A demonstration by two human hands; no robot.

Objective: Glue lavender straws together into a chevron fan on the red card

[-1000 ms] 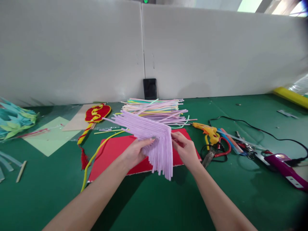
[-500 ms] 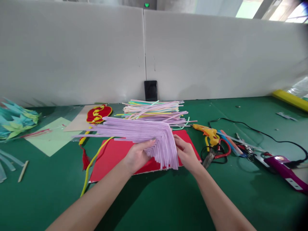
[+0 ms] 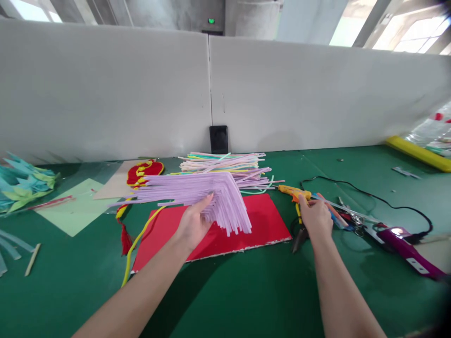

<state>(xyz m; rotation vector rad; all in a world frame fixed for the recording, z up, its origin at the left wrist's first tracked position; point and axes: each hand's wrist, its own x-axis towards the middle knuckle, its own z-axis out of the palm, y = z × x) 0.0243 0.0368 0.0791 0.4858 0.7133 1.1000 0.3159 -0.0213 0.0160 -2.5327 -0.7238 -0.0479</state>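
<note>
My left hand is closed on the bend of a sheet of lavender pipe cleaners laid side by side. Their long ends point left and the folded ends hang down on the right, above a red board. At the right, my right hand has its fingers wrapped round the handle of an orange glue gun, which still lies on the table. Dark-jawed pliers lie under that hand, their red handles now hidden by it.
Loose pastel pipe cleaners lie behind the board. A purple corded tool and glue sticks are to the right. On the left are a red-and-yellow ornament, green paper and teal paper flowers.
My right hand has let go of the lavender pipe cleaners and moved right to the glue gun. My left hand keeps hold of the pipe cleaners. The view has tilted up slightly.
</note>
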